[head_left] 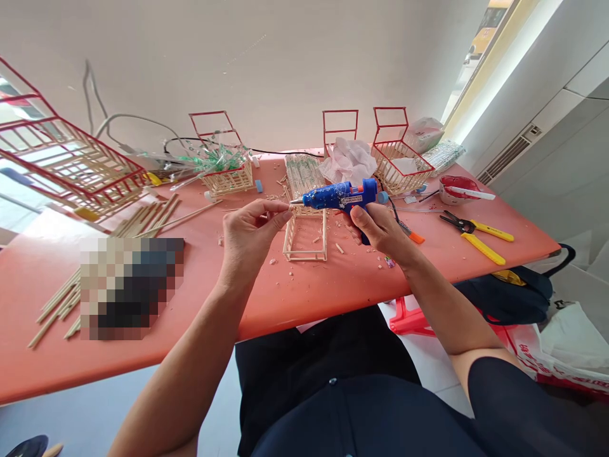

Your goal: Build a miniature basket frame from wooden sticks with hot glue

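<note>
My right hand (373,225) is wrapped round the handle of a blue hot glue gun (333,197), whose nozzle points left. Thumb and forefinger of my left hand (254,225) pinch together right at the nozzle tip; whatever they hold is too small to make out. Below the glue gun, a small open frame of pale wooden sticks (305,257) lies on the orange table (266,298). Small wood scraps are scattered around it. Behind the gun rests a bundle of glue sticks (303,172), partly covered.
Stick baskets with red trim, one large (95,165) at left, others (228,181) along the wall. Loose wooden sticks (59,304) and a blurred dark object (140,285) lie left. Yellow-handled pliers (480,238), a red paint cup (459,190) and an orange-ended cutter (413,235) lie right.
</note>
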A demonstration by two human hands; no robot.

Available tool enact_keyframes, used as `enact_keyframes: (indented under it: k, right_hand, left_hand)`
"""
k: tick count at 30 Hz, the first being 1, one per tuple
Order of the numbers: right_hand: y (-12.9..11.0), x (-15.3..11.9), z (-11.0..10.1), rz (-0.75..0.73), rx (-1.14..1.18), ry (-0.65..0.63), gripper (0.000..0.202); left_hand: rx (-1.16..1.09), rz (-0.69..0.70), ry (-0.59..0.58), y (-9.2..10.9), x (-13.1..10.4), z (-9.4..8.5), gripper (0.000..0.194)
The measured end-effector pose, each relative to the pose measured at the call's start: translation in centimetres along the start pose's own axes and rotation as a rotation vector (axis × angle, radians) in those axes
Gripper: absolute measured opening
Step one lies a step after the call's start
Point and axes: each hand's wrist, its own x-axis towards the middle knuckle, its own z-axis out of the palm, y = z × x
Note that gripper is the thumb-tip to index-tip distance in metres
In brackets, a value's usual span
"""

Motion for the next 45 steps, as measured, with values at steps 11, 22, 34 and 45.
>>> enact_keyframes:
  k: [11, 22, 34, 45]
  right_hand:
    - [0.0, -0.2, -0.2, -0.019, -0.019, -0.008, 0.07]
    - [0.3, -0.1, 0.1, -0.028, -0.011, 0.038, 0.071]
    - [0.7, -0.3, 0.3, -0.048, -0.015, 0.024, 0.068]
    - [0.8, -0.2, 0.3, -0.048, -0.026, 0.042, 0.069]
  left_hand:
    - [-0.118, -0.075, -0.018, 0.4, 0.0, 0.1, 0.025]
    - [-0.197, -0.106, -0.025, 0.2, 0.0, 0.0, 0.032]
    - [-0.427, -0.193, -0.042, 0.3, 0.9, -0.9, 0.055]
    - [-0.528, -0.262, -0.077, 0.3, 1.2, -1.4, 0.041]
